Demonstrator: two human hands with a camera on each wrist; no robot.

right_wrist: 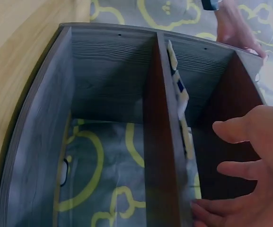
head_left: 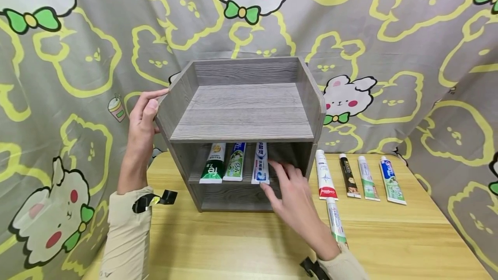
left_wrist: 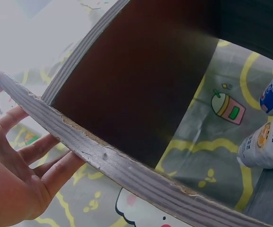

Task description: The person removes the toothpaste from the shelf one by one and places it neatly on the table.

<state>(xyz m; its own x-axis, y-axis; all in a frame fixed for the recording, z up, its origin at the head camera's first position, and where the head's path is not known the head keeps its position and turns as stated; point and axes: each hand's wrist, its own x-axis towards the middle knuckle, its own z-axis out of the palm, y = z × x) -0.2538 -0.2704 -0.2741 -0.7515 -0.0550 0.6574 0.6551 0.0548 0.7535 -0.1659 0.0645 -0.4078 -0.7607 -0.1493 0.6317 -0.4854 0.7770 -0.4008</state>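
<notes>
A grey wood-grain shelf unit (head_left: 241,139) stands on the table. My left hand (head_left: 143,118) grips the front of its left side panel (left_wrist: 103,156), thumb at the edge and fingers against the outer face. Three toothpaste tubes lie on the middle board: a green-ended one (head_left: 214,165), a blue-and-green one (head_left: 235,163) and a blue-and-white one (head_left: 261,165), their flat ends at the front. Beside the blue-and-white tube is my right hand (head_left: 293,193), fingers spread, index fingertip and thumb close to its right side and front end. The right wrist view shows that hand (right_wrist: 254,175) with fingers apart.
Right of the shelf on the wooden table (head_left: 233,241) lie a red-ended white tube (head_left: 324,176), a black tube (head_left: 349,176), a white-and-green tube (head_left: 367,178) and a blue-and-green tube (head_left: 392,180). Another tube (head_left: 335,219) lies nearer, by my right forearm. A patterned curtain (head_left: 389,55) hangs behind.
</notes>
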